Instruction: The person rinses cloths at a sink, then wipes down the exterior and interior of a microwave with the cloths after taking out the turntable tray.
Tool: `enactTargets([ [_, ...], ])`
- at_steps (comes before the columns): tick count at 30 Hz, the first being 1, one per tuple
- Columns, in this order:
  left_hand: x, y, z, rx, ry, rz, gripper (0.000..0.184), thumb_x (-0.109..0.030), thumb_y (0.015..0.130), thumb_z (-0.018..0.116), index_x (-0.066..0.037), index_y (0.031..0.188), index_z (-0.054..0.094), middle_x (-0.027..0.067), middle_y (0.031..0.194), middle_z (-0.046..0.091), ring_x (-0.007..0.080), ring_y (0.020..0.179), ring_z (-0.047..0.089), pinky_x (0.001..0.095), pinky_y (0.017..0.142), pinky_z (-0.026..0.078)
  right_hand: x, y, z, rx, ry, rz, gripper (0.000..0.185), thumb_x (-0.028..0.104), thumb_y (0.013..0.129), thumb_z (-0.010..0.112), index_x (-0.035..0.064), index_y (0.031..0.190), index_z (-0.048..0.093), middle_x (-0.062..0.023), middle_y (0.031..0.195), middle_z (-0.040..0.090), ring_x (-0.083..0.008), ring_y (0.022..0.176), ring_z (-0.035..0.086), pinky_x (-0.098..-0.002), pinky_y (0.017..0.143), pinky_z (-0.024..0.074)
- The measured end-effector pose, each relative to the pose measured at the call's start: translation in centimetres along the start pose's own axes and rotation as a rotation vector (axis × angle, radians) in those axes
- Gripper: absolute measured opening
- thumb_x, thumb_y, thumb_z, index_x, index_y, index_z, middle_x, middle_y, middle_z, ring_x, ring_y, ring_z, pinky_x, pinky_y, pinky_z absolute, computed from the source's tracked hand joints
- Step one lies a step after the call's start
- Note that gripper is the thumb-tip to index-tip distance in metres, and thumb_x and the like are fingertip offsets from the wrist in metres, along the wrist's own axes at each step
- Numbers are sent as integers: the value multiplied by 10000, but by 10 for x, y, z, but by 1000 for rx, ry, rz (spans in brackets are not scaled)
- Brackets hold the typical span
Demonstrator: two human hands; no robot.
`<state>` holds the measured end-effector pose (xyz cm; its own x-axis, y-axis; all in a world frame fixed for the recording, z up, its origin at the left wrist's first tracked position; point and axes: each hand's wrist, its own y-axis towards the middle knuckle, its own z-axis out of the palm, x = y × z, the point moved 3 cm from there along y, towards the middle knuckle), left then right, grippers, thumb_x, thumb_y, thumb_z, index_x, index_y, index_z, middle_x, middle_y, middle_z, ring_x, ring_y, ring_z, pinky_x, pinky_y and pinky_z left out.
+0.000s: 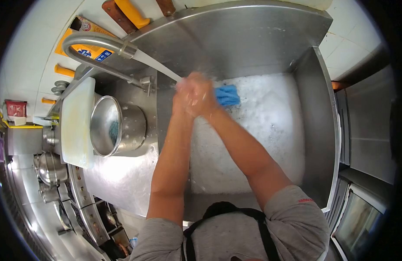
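Note:
My left hand point(182, 96) and my right hand point(202, 93) are pressed together under the stream of water point(157, 66) from the curved metal faucet point(96, 40). Motion smears the fingers of both, and I cannot make out anything held between them. Below them the steel sink point(314, 130) is filled with white suds point(270, 135). Just right of my right hand, a blue cloth point(227, 95) floats in the foam, partly hidden by that hand.
On the left drainboard point(118, 174) stand a steel pot point(133, 126) with a greenish scouring pad point(114, 132) inside and an upright white cutting board point(77, 126). Behind the sink are a yellow-orange bag point(96, 52) and a yellow-handled tool point(132, 14). Pans point(50, 168) sit far left.

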<state>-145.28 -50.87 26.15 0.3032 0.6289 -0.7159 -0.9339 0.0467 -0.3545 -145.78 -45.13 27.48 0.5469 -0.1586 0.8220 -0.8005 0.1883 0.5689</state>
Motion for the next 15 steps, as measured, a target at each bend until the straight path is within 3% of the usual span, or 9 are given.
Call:
enactTargets([
  [1, -4, -1, 8, -110, 132, -137, 311, -290, 865, 407, -15, 979, 497, 76, 842, 521, 159, 743, 513, 260, 689, 441, -5, 6, -4, -21, -29, 85, 232, 226, 647, 604, 51, 515, 531, -133, 596, 500, -311, 588, 489, -381, 628, 405],
  [2, -9, -8, 19, -165, 257, -91, 330, -298, 877, 375, -16, 1009, 483, 83, 885, 527, 171, 801, 521, 293, 692, 450, -8, 10, -9, -41, -59, 169, 188, 185, 638, 604, 57, 522, 529, -119, 579, 494, -296, 556, 485, -376, 569, 399],
  [3, -6, 10, -7, 53, 455, 54, 320, -293, 877, 371, -19, 1002, 482, 79, 891, 531, 176, 805, 531, 298, 689, 456, -9, 13, -12, -60, -90, 252, 149, 143, 628, 604, 63, 530, 526, -105, 563, 488, -282, 524, 481, -372, 510, 394],
  [5, 4, 45, -67, 330, 665, 251, 304, -281, 877, 361, -26, 991, 480, 76, 898, 538, 184, 808, 547, 309, 683, 466, 31, -10, -5, -8, -101, -148, 187, 146, 650, 593, 47, 519, 502, -126, 536, 461, -293, 489, 444, -373, 483, 370],
  [7, 0, 33, -64, 272, 527, 231, 296, -266, 878, 345, -29, 989, 482, 84, 897, 541, 191, 801, 552, 325, 681, 466, 38, -20, -3, 75, -95, -251, 188, 173, 670, 586, 47, 547, 519, -139, 568, 489, -299, 528, 472, -368, 514, 390],
  [9, -1, 13, -49, 88, 274, 44, 300, -257, 876, 337, -25, 1001, 482, 91, 897, 544, 195, 808, 552, 335, 699, 458, 10, -15, -2, 191, -67, -60, 177, 222, 689, 585, 63, 612, 578, -144, 660, 572, -300, 639, 566, -357, 604, 454],
  [10, 1, 13, -40, 33, 173, -67, 307, -255, 874, 338, -20, 1011, 479, 92, 900, 547, 195, 820, 550, 336, 718, 453, 0, 1, -2, 5, -100, -136, 210, 164, 663, 612, 39, 538, 498, -142, 496, 426, -303, 469, 438, -362, 460, 358],
  [13, -5, -9, -20, 73, 175, -244, 265, -180, 828, 414, -3, 1015, 476, 93, 922, 554, 200, 849, 551, 332, 727, 453, -26, 33, -6, 199, -162, 437, 209, 242, 686, 600, 58, 591, 566, -116, 752, 598, -287, 744, 564, -401, 669, 422],
  [15, 0, -11, -28, 210, 395, -270, 266, -159, 797, 466, 8, 1004, 475, 84, 922, 548, 192, 843, 549, 322, 690, 455, -10, 29, -10, 244, -246, 191, 264, 300, 687, 608, 49, 758, 573, -149, 933, 547, -306, 903, 501, -427, 753, 375],
])
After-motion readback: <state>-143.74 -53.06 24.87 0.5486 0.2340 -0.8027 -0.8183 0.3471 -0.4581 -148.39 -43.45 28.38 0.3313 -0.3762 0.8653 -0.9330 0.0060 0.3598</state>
